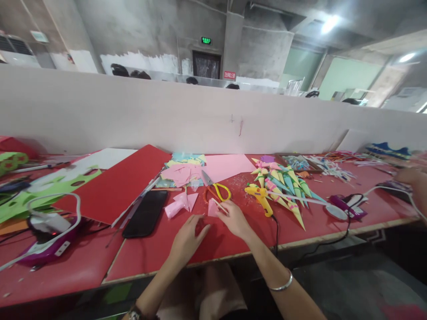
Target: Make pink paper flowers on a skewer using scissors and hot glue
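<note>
My left hand (pixel 188 235) rests low over the red tabletop, fingers apart and holding nothing I can see. My right hand (pixel 234 218) is closed on a thin white stick (pixel 219 205), its fingertips beside a small pink paper piece (pixel 212 208). Just beyond lie scissors (pixel 221 191) with yellow and orange handles. Left of them are a rolled pink paper tube (pixel 174 208) and a pointed pink paper piece (pixel 191 201). A yellow glue gun (pixel 260 198) lies right of my right hand, next to a pile of yellow, blue and pink paper cones (pixel 290 182).
A black phone (pixel 146 214), red card sheet (pixel 116 189) and purple power strip (pixel 50 249) occupy the left. Pink sheet (pixel 228 166) and paper scraps (pixel 182 173) lie behind. Another power strip (pixel 347 207) and another person's arm (pixel 415 182) are at right.
</note>
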A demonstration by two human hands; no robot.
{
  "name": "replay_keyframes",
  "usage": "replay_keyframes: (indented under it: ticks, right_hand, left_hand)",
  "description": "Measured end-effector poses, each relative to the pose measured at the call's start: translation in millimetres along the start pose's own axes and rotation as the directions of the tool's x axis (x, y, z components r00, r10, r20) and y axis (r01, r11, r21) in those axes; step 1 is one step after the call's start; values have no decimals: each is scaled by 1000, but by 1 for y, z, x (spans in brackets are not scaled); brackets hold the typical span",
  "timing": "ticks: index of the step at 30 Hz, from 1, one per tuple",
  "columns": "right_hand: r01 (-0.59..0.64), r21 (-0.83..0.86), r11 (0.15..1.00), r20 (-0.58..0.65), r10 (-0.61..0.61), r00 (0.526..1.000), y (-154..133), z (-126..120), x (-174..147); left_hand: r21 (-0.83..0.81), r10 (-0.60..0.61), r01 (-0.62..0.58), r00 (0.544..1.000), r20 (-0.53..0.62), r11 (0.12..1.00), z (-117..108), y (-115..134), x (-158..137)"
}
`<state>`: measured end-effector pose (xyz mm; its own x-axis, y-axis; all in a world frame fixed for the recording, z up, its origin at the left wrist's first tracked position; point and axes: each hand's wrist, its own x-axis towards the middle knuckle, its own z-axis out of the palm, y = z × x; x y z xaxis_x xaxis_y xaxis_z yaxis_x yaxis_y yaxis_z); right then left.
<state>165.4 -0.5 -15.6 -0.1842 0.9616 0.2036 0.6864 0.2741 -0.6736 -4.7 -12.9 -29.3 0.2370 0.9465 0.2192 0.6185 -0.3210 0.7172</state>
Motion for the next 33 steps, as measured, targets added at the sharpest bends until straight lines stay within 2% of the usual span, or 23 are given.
replay_keyframes:
  ticks: [4, 7, 12, 15, 18, 21, 25, 33]
  right_hand:
    - [77, 128, 989, 42, -83, 996, -9, -5, -2]
    - [99, 164, 982, 50, -108, 993, -11, -5, -3]
    - [80, 142, 987, -54, -73, 996, -12, -7, -8]
    - [84, 4, 996, -58, -83, 995, -17, -10, -15]
    - [91, -226, 970, 15, -89, 996, -22, -12, -21]
    - [112, -373, 921, 105, -78, 991, -23, -10, -23]
    - [138, -453, 881, 170, -66, 983, -24, -6, -22]
    - [133, -472, 871, 157, -65, 985, -26, -2, -22]
  left_hand:
    - [-124, 6, -1, 999, 34, 992, 1, 9, 13]
    - [-204, 7, 3, 999, 48, 979, -1, 13, 17]
    - [-284, -66, 68, 998, 16, 957, -1, 8, 21]
    - [-338, -113, 109, 994, 6, 935, -1, 3, 25]
    - [-395, -141, 132, 990, 7, 909, -2, 3, 26]
    - [-457, -166, 156, 986, 19, 876, -3, 6, 25]
    - [-553, -213, 206, 976, 52, 807, -2, 11, 23]
    - [-703, -314, 298, 943, 111, 645, 2, 16, 19]
